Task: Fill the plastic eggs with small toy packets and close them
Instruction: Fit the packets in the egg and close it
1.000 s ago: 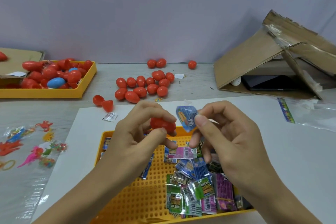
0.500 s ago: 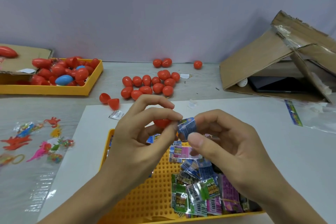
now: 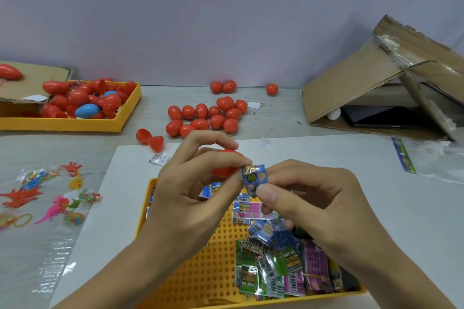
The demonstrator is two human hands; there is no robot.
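A plain pale wall is backing a grey counter (image 3: pixel 276 118), with a white sheet (image 3: pixel 376 183) lying across the lower half of the frame.

Centre frame, the left hand (image 3: pixel 190 198) is gripping a red egg half (image 3: pixel 222 170) between thumb and curled fingers. The right hand (image 3: pixel 319 206) is pinching a folded blue packet (image 3: pixel 253 179) at its lower end, and the packet is touching the egg half at its right side. Whether the packet is entering the opening cannot be determined, as the fingers are hiding it.

Handling assessment: the packet is appearing light, thin, crinkly and glossy, so likely slippery; it is best held folded near one end, as at present. The egg half is appearing a light, rigid, smooth shell, best gripped around its outer wall, leaving the rim free.

Containers: the yellow tray (image 3: pixel 200 271) at lower centre is holding a loose pile of packets (image 3: pixel 281 266), green, pink and blue, mostly at its right side. A second yellow tray (image 3: pixel 125 113) at upper left is holding red eggs and at least one blue egg (image 3: pixel 87 110). A cluster of closed eggs (image 3: pixel 206 118) is sitting on the counter at upper centre, with two open halves (image 3: pixel 150 138) just left of it. A cardboard box (image 3: pixel 376 78) is lying open at upper right.
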